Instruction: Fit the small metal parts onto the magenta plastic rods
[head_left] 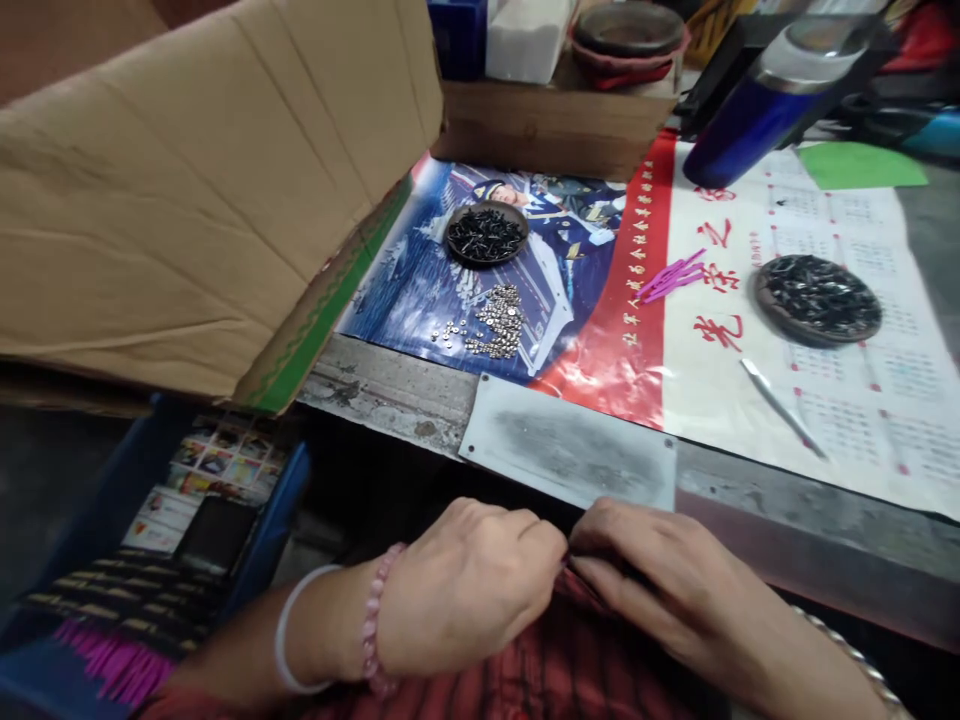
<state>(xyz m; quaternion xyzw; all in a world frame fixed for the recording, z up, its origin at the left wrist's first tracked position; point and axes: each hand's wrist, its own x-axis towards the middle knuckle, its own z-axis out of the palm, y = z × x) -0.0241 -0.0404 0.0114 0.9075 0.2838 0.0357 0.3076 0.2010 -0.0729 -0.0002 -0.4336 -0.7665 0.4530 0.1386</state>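
Observation:
My left hand [480, 580] is closed, its fingertips pinched together in front of the table edge. My right hand [667, 590] meets it there, thumb and fingers also pressed together. Whatever lies between the fingertips is hidden or too small to name. Just below them is the red striped clothing [570, 650]. Beyond the hands, a grey plate [570, 440] is fixed at the table's edge. A pile of small metal beads [499, 325] lies on the poster behind it, near a round dish of small black pieces [487, 235].
A cardboard box flap [210, 190] rises at the left, above a blue bin [289, 500] with pink sticks. On the right lie pink sticks [675, 277], a slim metal knife [784, 410] and a second dish [817, 300]. A blue bottle [750, 125] stands behind.

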